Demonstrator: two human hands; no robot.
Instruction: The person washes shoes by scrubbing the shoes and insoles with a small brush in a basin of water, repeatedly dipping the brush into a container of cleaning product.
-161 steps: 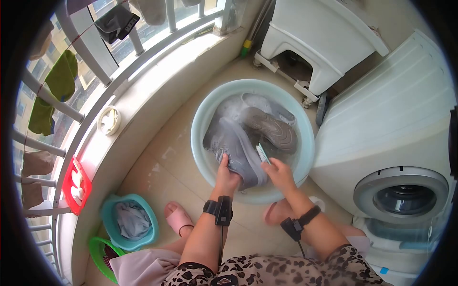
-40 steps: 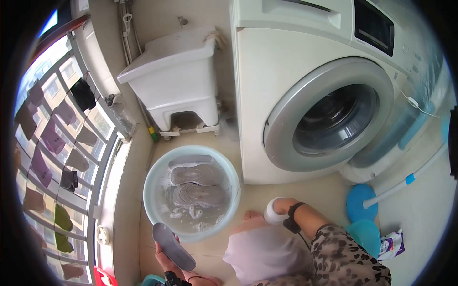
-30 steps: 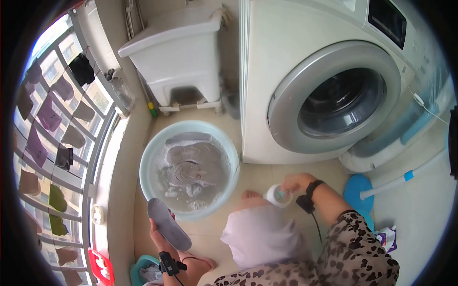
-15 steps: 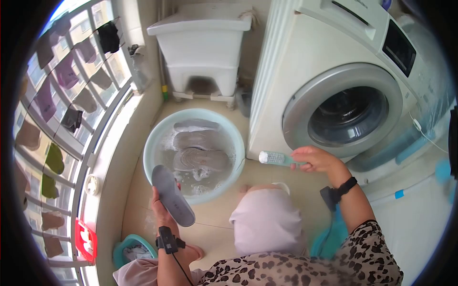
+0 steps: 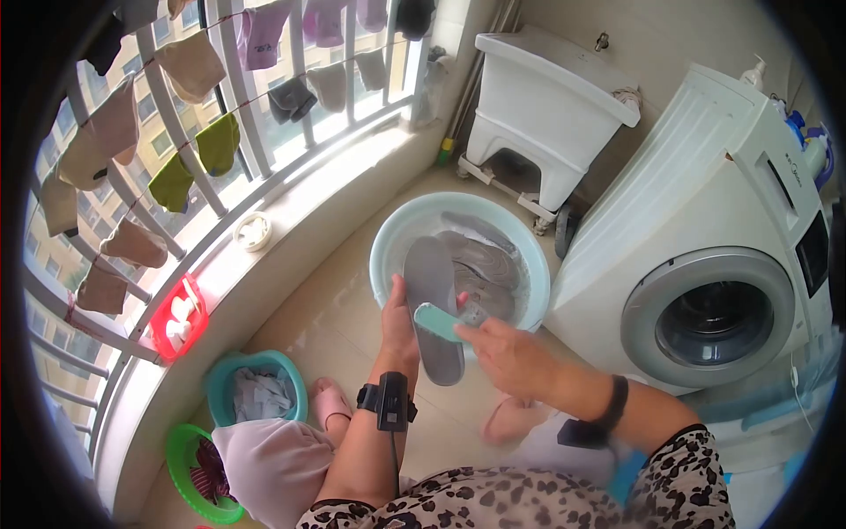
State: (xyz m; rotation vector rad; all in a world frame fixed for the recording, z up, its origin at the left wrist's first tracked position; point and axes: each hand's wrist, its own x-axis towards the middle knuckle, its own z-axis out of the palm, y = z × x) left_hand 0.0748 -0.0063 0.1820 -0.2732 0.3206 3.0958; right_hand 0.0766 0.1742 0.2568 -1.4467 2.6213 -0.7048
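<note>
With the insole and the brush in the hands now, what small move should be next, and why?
Probably a light stroke of the brush along the insole: the left hand holds the insole, and the right hand has the brush across it, back facing up, so the bristles likely face the insole.

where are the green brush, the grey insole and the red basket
green brush [image 5: 438, 323]: head view, back of its head
grey insole [image 5: 442, 360]: head view, lower end
red basket [image 5: 202, 319]: head view, right rim

- Brought the scrubbing brush from near the washing machine to the grey insole.
- Turned its flat back upward.
- Moved the insole more over the basin.
</note>
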